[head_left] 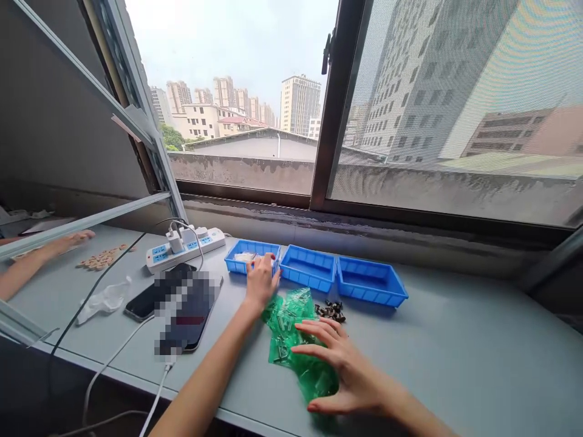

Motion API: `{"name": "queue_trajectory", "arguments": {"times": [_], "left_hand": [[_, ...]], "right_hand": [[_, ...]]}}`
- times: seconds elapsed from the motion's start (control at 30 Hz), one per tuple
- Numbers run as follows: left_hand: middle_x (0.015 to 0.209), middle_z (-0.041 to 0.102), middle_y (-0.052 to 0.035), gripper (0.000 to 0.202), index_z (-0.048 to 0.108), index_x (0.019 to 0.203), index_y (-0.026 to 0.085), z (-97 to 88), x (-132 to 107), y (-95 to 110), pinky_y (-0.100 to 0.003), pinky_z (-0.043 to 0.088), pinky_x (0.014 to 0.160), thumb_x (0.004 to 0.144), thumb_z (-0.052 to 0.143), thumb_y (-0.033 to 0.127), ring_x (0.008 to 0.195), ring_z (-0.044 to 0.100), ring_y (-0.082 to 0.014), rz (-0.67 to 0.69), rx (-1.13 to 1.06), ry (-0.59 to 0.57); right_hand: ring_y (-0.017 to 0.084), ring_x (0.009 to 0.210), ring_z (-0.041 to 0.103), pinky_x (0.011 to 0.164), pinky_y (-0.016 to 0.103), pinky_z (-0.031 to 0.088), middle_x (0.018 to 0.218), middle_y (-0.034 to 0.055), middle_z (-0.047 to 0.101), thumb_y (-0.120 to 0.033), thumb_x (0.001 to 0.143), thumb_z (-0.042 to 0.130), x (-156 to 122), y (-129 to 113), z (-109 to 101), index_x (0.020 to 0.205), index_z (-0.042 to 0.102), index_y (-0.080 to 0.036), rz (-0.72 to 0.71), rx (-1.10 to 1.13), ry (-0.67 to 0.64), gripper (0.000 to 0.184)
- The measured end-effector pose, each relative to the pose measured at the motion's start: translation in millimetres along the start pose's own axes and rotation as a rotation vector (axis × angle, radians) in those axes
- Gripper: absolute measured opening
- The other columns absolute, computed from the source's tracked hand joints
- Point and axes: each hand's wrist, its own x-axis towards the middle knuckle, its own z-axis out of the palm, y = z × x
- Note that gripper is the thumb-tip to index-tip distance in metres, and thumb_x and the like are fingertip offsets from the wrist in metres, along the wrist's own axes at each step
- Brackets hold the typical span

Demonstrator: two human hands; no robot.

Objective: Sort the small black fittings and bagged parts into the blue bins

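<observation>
My left hand [261,282] reaches over the near edge of the left blue bin [232,265], thumb apart from the fingers. White pieces [245,257] lie in that bin by my fingertips; I cannot see anything held. My right hand [339,364] is spread over a crumpled green plastic bag [285,340], with nothing in its fingers. Small metal pins [281,352] show in or on the bag. Just beyond it lies a small pile of dark metal parts [331,311]. A middle blue bin [310,282] and a right blue bin [371,295] complete the row.
Left of my arm lie two phones [207,303] [141,300] with cables, and a white power strip [209,243]. Beyond a metal frame [157,145], another person's hand [75,240] is near small tan pieces [102,259]. Crumpled white plastic [107,298] lies nearby.
</observation>
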Motion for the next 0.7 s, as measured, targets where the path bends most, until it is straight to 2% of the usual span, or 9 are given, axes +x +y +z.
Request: {"name": "queue_trajectory", "arguments": {"times": [0.07,0.17,0.3,0.4,0.57,0.7], "left_hand": [[0.087,0.063,-0.0062,0.017,0.057,0.098,0.019,4.0,-1.8,-4.2,-0.038,0.039,0.087,0.082,0.056,0.026,0.093,0.058,-0.0254,-0.027,0.028,0.037],[0.090,0.064,-0.0097,0.013,0.060,0.091,0.018,6.8,-3.5,-6.9,-0.040,0.038,0.088,0.082,0.055,0.026,0.095,0.057,-0.0278,-0.005,0.087,0.046],[0.093,0.065,-0.0103,0.014,0.062,0.090,0.018,7.7,-3.4,-6.6,-0.041,0.037,0.091,0.084,0.050,0.020,0.096,0.057,-0.0276,0.013,0.093,0.063],[0.096,0.065,-0.0112,0.017,0.063,0.092,0.018,5.1,-2.1,-6.7,-0.042,0.036,0.093,0.085,0.047,0.019,0.098,0.057,-0.0280,-0.001,0.070,0.107],[0.093,0.066,-0.0106,0.020,0.065,0.093,0.017,-9.2,-0.7,-8.1,-0.040,0.039,0.085,0.084,0.050,0.027,0.092,0.058,-0.0274,-0.077,-0.058,0.322],[0.087,0.065,-0.0087,0.024,0.066,0.093,0.018,-27.3,-14.2,-0.8,-0.036,0.041,0.077,0.086,0.050,0.034,0.086,0.059,-0.0247,-0.052,-0.145,0.496]], "right_hand": [[0.032,0.130,0.037,0.108,0.057,0.022,0.141,0.0089,0.043,-0.048,0.072,0.069,0.0,0.2,2.9,0.127,0.055,-0.027,0.035,-0.013,-0.037,0.061],[0.030,0.134,0.032,0.110,0.057,0.020,0.145,0.0074,0.037,-0.044,0.083,0.061,0.1,2.7,7.1,0.132,0.050,-0.028,0.064,-0.040,-0.022,0.053],[0.027,0.136,0.028,0.110,0.054,0.024,0.147,0.0085,0.033,-0.042,0.089,0.054,1.5,7.3,12.9,0.138,0.042,-0.027,0.065,-0.106,0.035,0.052],[0.026,0.136,0.028,0.110,0.052,0.027,0.147,0.0093,0.034,-0.038,0.091,0.052,2.9,8.7,14.1,0.139,0.041,-0.026,0.070,-0.170,0.065,0.050],[0.024,0.136,0.030,0.110,0.050,0.027,0.146,0.0092,0.036,-0.035,0.092,0.051,4.8,5.9,13.3,0.137,0.043,-0.026,0.086,-0.201,0.075,0.047],[0.025,0.136,0.029,0.109,0.049,0.029,0.147,0.0128,0.033,-0.038,0.092,0.050,2.9,9.3,13.8,0.138,0.042,-0.022,0.086,-0.157,0.097,0.049]]}}
